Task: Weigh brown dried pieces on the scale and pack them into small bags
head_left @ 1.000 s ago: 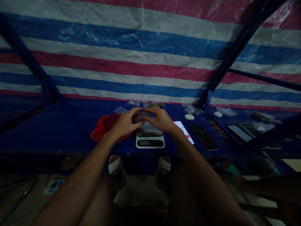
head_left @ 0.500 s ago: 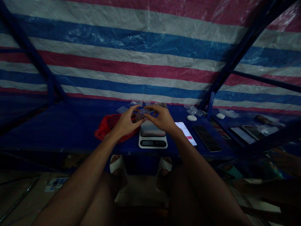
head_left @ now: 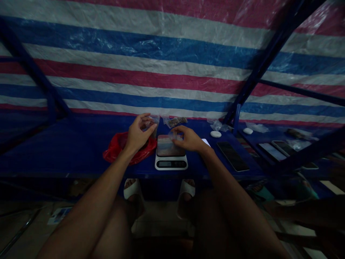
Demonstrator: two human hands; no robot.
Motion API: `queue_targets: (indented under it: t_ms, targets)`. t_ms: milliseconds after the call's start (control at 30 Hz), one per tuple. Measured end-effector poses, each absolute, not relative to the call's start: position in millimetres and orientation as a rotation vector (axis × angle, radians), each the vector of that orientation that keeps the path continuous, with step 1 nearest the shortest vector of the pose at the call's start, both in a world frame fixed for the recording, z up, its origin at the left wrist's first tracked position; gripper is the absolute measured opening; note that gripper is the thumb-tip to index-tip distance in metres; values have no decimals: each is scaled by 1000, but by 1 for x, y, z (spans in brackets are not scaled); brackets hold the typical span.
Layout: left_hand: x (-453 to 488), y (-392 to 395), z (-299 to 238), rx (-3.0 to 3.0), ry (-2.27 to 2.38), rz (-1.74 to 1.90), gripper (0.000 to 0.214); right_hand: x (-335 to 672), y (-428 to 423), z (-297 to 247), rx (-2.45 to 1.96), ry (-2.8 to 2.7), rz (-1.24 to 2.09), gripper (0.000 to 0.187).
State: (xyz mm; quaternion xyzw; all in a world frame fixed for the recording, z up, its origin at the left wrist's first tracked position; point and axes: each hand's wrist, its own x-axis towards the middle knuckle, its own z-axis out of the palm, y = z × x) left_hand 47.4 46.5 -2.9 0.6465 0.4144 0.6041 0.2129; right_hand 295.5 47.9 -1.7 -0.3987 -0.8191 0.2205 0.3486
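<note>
My right hand (head_left: 187, 138) pinches a small clear plastic bag (head_left: 174, 135) low over the kitchen scale (head_left: 169, 149), whose display is lit. I cannot tell whether this bag touches the scale's pan. To the left, my left hand (head_left: 140, 131) has its fingers curled around another clear plastic bag (head_left: 155, 120), above the far side of a red plastic bag (head_left: 114, 149). Behind the scale lies a clear bag with small brownish pieces (head_left: 178, 121).
A white phone (head_left: 206, 142) is partly hidden by my right forearm. Right of it lie a dark phone (head_left: 233, 156), a white oval case (head_left: 215, 134) and crumpled clear bags (head_left: 218, 125). Blue metal posts (head_left: 249, 91) and a striped tarp (head_left: 151, 77) stand around the blue table (head_left: 81, 144).
My hands were together over the scale with a clear bag between them. They have parted: the left moved left to another bag, the right came lower with a small bag.
</note>
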Motion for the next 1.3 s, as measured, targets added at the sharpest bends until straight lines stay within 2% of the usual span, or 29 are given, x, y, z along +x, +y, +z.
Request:
queue_targets:
  t_ms: [267, 433, 600, 733, 933, 1100, 1300]
  targets:
    - [59, 55, -8, 1875, 1256, 1677, 47, 300, 44, -3, -1082, -2164, 592, 49]
    - [63, 54, -5, 1888, 1320, 1717, 43, 278, 42, 8, -961, -1949, 540, 22]
    - [66, 51, -4, 1807, 1213, 1691, 37, 251, 44, 9, -833, -1912, 652, 19]
    - [63, 49, -4, 1784, 1125, 1663, 46, 242, 48, 10, -777, -1875, 749, 18]
    - [59, 38, 2, 1686, 969, 1499, 72, 246, 54, 10, -776, -1749, 812, 19]
    - [53, 31, 0, 1513, 909, 1339, 51, 253, 55, 9, -791, -1669, 801, 25]
    - [54, 30, 1, 1347, 907, 1427, 45, 254, 52, 12, -796, -1672, 790, 30]
